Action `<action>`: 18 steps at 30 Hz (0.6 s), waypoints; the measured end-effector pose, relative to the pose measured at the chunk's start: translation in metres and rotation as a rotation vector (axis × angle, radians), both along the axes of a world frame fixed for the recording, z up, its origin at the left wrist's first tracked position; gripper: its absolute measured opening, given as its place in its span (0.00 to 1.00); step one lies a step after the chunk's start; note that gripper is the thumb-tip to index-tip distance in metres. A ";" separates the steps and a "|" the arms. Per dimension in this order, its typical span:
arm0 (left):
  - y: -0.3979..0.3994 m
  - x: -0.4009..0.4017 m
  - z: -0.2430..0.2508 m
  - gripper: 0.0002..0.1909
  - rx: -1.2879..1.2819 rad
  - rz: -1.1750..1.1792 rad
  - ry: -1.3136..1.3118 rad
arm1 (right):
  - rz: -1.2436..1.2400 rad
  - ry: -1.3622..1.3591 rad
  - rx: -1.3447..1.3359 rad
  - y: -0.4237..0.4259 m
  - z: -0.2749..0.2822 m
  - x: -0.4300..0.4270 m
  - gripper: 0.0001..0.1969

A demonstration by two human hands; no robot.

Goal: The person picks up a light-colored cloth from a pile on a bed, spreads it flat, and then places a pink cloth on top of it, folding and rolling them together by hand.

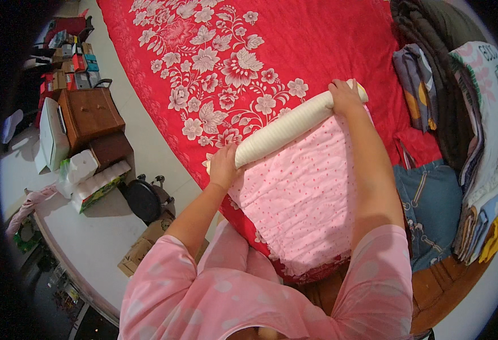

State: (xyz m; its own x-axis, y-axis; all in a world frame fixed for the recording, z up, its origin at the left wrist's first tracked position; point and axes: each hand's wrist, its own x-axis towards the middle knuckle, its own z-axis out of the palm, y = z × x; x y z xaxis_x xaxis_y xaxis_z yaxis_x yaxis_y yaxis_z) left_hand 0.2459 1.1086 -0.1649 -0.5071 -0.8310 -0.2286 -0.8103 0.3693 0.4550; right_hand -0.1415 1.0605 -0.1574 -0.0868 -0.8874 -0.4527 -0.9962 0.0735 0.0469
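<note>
A padded cloth, pink with small red dots on its flat part [300, 195], lies on a red floral bedspread [317, 46]. Its far end is wound into a cream-coloured roll [285, 129] that slants up to the right. My left hand [224, 167] grips the roll's lower left end. Around the upper right end curl the fingers of my right hand [345, 97]. Part of each roll end is covered by my hands. The unrolled pink part stretches from the roll back towards my body, with its near edge by the bed's edge.
Folded clothes [487, 229], blue denim [434, 212] and a dark quilt [436, 76] lie along the right. On the left, past the floor, stand a brown wooden cabinet [91, 114], a white table [91, 238], tissue packs [100, 182], a black round stool [142, 199] and a cardboard box [140, 250].
</note>
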 end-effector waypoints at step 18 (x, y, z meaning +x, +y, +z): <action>0.078 0.000 0.013 0.36 -0.084 -0.143 -0.120 | 0.172 -0.109 -0.295 0.087 -0.008 -0.024 0.36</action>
State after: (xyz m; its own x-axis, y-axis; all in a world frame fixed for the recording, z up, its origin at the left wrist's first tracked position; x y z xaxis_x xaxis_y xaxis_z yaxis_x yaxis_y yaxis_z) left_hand 0.2457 1.1867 -0.1520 -0.5949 -0.7709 -0.2278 -0.7933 0.5173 0.3210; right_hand -0.1653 1.1474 -0.1659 0.1101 -0.9787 -0.1731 -0.9931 -0.1013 -0.0587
